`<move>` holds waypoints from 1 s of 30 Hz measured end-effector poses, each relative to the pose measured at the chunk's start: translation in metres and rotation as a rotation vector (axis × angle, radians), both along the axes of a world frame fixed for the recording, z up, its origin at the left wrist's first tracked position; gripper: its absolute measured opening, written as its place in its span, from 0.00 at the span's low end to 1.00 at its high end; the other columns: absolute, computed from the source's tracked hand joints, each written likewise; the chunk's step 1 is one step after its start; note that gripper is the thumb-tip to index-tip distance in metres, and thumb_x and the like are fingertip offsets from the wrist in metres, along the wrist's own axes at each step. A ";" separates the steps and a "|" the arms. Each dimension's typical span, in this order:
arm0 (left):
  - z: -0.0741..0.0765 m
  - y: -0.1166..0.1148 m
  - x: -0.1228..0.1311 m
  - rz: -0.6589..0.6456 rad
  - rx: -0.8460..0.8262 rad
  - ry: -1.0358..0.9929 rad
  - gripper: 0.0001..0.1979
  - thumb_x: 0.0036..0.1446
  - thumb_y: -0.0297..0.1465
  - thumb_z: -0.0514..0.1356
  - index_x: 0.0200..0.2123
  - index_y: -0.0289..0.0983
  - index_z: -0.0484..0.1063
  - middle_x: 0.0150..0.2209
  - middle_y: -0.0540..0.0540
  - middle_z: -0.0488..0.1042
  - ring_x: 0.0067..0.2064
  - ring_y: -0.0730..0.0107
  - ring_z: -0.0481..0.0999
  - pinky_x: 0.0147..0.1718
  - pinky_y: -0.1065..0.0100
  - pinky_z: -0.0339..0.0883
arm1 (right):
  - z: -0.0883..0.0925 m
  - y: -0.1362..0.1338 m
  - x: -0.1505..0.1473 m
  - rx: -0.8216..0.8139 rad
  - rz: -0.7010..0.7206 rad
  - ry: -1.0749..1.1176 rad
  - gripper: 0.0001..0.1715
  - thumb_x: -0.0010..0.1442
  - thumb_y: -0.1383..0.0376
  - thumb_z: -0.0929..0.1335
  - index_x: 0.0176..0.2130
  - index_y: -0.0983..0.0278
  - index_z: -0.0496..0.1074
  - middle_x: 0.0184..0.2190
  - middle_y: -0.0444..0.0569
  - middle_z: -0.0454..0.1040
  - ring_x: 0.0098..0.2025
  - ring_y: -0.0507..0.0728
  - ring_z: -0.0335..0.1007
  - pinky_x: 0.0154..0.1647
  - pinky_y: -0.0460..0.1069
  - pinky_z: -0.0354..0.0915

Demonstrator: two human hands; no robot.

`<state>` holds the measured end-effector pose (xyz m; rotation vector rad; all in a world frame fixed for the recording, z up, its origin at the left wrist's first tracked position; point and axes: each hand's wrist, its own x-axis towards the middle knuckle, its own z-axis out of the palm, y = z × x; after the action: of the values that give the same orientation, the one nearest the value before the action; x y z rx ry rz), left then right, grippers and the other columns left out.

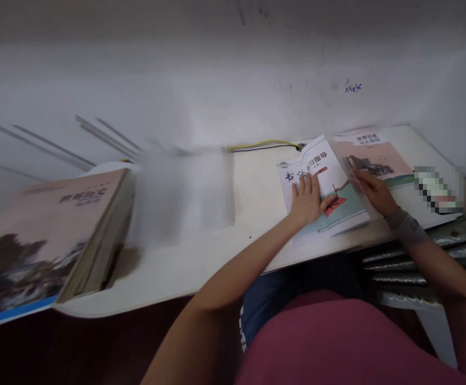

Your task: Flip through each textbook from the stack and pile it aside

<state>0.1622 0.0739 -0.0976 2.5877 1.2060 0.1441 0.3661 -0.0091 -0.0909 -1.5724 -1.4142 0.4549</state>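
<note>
A thin white and green workbook [343, 214] with Chinese lettering lies on the white desk, its upper edge bent up. My left hand [307, 200] presses flat on its cover, fingers spread. At the workbook's right edge, my right hand [373, 191] has thumb and fingers pinched on what looks like a clear plastic book cover [363, 190]; its outline is faint and blurred. Just behind my right hand lies a pink book [381, 155] with a picture of buildings.
A thick stack of books [68, 230], pink cover on top, stands at the left. Beside it lie blurred translucent plastic sheets [184, 198]. A yellow wire [260, 143] runs along the wall. A pixelated phone-like object [437, 190] lies at the right end of the desk [252, 187].
</note>
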 end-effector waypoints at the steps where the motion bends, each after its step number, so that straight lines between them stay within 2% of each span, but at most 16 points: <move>1: 0.000 0.002 0.002 -0.011 0.011 0.002 0.45 0.61 0.55 0.38 0.68 0.24 0.36 0.69 0.29 0.37 0.69 0.46 0.36 0.64 0.46 0.38 | 0.001 -0.001 0.000 -0.021 -0.019 0.032 0.28 0.62 0.49 0.60 0.56 0.57 0.69 0.50 0.51 0.75 0.54 0.63 0.69 0.55 0.61 0.65; 4: -0.003 0.006 0.010 -0.042 0.058 0.021 0.44 0.62 0.53 0.39 0.67 0.22 0.38 0.68 0.28 0.38 0.69 0.48 0.37 0.65 0.49 0.39 | 0.001 -0.001 0.001 -0.129 0.024 0.091 0.31 0.64 0.48 0.57 0.60 0.57 0.63 0.45 0.52 0.78 0.48 0.62 0.74 0.48 0.58 0.70; 8: -0.009 0.008 0.016 -0.066 0.120 0.071 0.43 0.63 0.52 0.40 0.66 0.21 0.42 0.68 0.26 0.42 0.69 0.46 0.39 0.64 0.46 0.38 | -0.007 0.003 0.005 -0.235 0.113 0.109 0.29 0.59 0.52 0.63 0.57 0.62 0.66 0.38 0.52 0.79 0.40 0.62 0.76 0.41 0.58 0.73; 11: -0.010 0.010 0.013 -0.087 0.114 0.067 0.42 0.63 0.52 0.38 0.66 0.22 0.42 0.68 0.28 0.41 0.69 0.48 0.39 0.65 0.47 0.38 | -0.015 0.005 0.007 -0.282 0.075 0.170 0.31 0.53 0.59 0.67 0.55 0.65 0.66 0.32 0.50 0.79 0.34 0.61 0.76 0.36 0.57 0.73; 14: -0.008 0.016 0.010 -0.076 0.089 0.054 0.42 0.63 0.52 0.36 0.67 0.23 0.42 0.68 0.30 0.41 0.69 0.50 0.39 0.65 0.48 0.39 | -0.021 0.005 0.007 -0.269 -0.019 0.088 0.30 0.51 0.62 0.67 0.54 0.67 0.67 0.28 0.48 0.78 0.32 0.60 0.76 0.37 0.57 0.73; 16: -0.007 0.021 0.011 -0.063 0.075 0.066 0.42 0.63 0.53 0.37 0.67 0.24 0.43 0.69 0.30 0.41 0.69 0.49 0.40 0.64 0.47 0.40 | -0.024 0.004 0.008 -0.225 -0.068 0.015 0.31 0.51 0.62 0.67 0.55 0.67 0.66 0.31 0.50 0.78 0.35 0.60 0.76 0.43 0.59 0.72; 18: -0.006 0.025 0.014 -0.065 0.076 0.088 0.42 0.62 0.53 0.37 0.66 0.24 0.44 0.68 0.30 0.42 0.69 0.47 0.41 0.64 0.45 0.39 | -0.026 0.004 0.008 -0.184 -0.089 0.025 0.32 0.52 0.61 0.67 0.56 0.65 0.65 0.40 0.55 0.78 0.42 0.62 0.75 0.48 0.60 0.70; 20: -0.006 0.030 0.018 -0.067 0.089 0.093 0.42 0.63 0.53 0.37 0.66 0.23 0.44 0.68 0.30 0.42 0.69 0.46 0.41 0.64 0.43 0.38 | -0.026 0.004 0.008 -0.169 -0.071 0.084 0.32 0.53 0.58 0.67 0.56 0.64 0.64 0.49 0.58 0.74 0.49 0.63 0.73 0.50 0.60 0.69; 23: -0.006 0.034 0.021 -0.045 0.111 0.069 0.42 0.62 0.53 0.38 0.67 0.24 0.43 0.68 0.30 0.43 0.69 0.48 0.41 0.64 0.44 0.40 | -0.024 0.004 0.005 -0.189 0.010 0.102 0.30 0.55 0.56 0.67 0.55 0.61 0.65 0.51 0.55 0.73 0.52 0.63 0.71 0.52 0.59 0.68; 27: -0.011 0.029 0.014 -0.063 0.119 0.098 0.43 0.62 0.53 0.41 0.67 0.24 0.45 0.68 0.29 0.44 0.69 0.46 0.42 0.63 0.42 0.39 | -0.018 0.004 -0.002 -0.275 0.064 -0.051 0.30 0.56 0.57 0.66 0.56 0.64 0.65 0.40 0.52 0.77 0.42 0.62 0.75 0.45 0.59 0.70; 30: -0.014 0.022 0.001 -0.063 0.107 0.099 0.43 0.62 0.54 0.40 0.66 0.25 0.45 0.68 0.30 0.44 0.69 0.45 0.42 0.63 0.42 0.40 | -0.013 0.009 -0.006 -0.329 0.074 -0.187 0.28 0.56 0.58 0.66 0.54 0.66 0.67 0.32 0.49 0.77 0.35 0.61 0.74 0.41 0.57 0.70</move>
<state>0.1636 0.0963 -0.1116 2.7513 1.1789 0.0694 0.3603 0.0003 -0.1044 -1.8691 -1.6042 0.6226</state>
